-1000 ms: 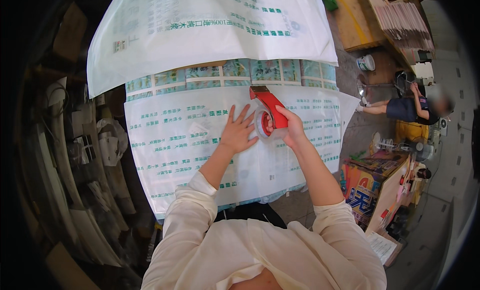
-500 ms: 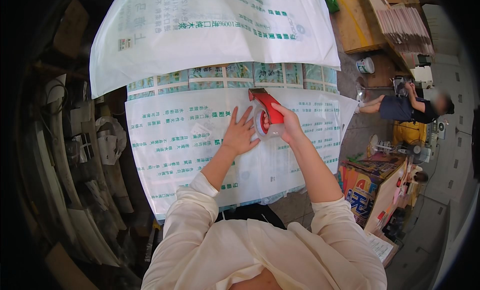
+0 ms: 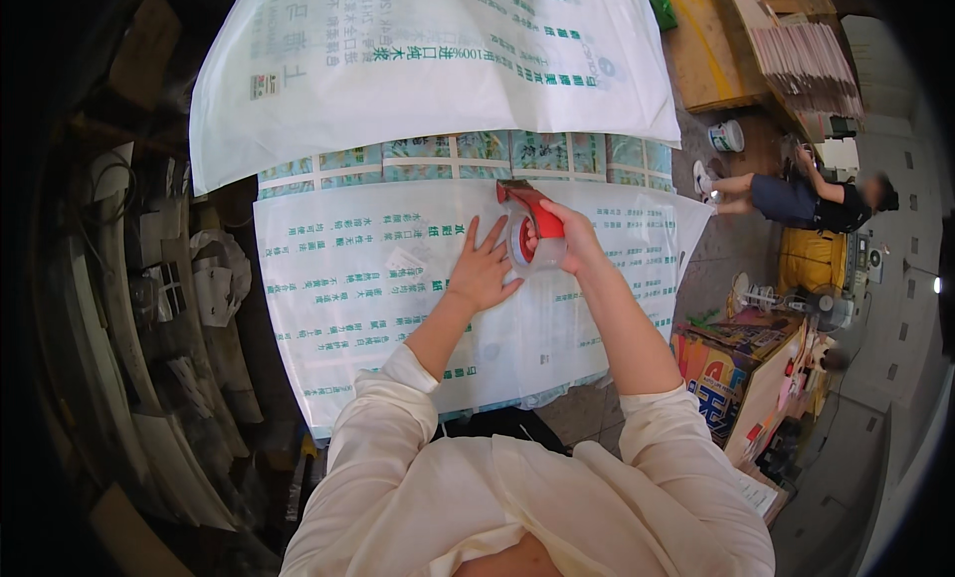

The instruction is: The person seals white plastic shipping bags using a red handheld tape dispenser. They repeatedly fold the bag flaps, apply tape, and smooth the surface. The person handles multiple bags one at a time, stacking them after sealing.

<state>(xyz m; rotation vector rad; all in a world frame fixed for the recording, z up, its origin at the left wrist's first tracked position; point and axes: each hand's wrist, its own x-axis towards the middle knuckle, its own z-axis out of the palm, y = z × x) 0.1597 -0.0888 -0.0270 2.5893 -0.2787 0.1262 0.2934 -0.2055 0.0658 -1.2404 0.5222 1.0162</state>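
Observation:
My right hand (image 3: 569, 237) grips a red tape dispenser (image 3: 537, 209) with a roll of clear tape (image 3: 524, 243) in it. Its cutting end rests by the far edge of a white printed wrapping sheet (image 3: 398, 318). Beside it, to the left, my left hand (image 3: 484, 274) lies on the same sheet with fingers spread. Beyond the sheet's edge shows a row of blue-green patterned packs (image 3: 448, 157) bound with white straps. A second white printed sheet (image 3: 428, 90) covers their far part.
Shelving with boards (image 3: 129, 328) runs along the left. At the right are a stack of pale sheets (image 3: 801, 65), a white bucket (image 3: 726, 135) and a colourful printed box (image 3: 711, 373). Another person (image 3: 796, 191) in dark clothes is on the right.
My hands and the dispenser stay almost in place; the whole view has shifted slightly. The other person at the right has changed stance, legs now apart.

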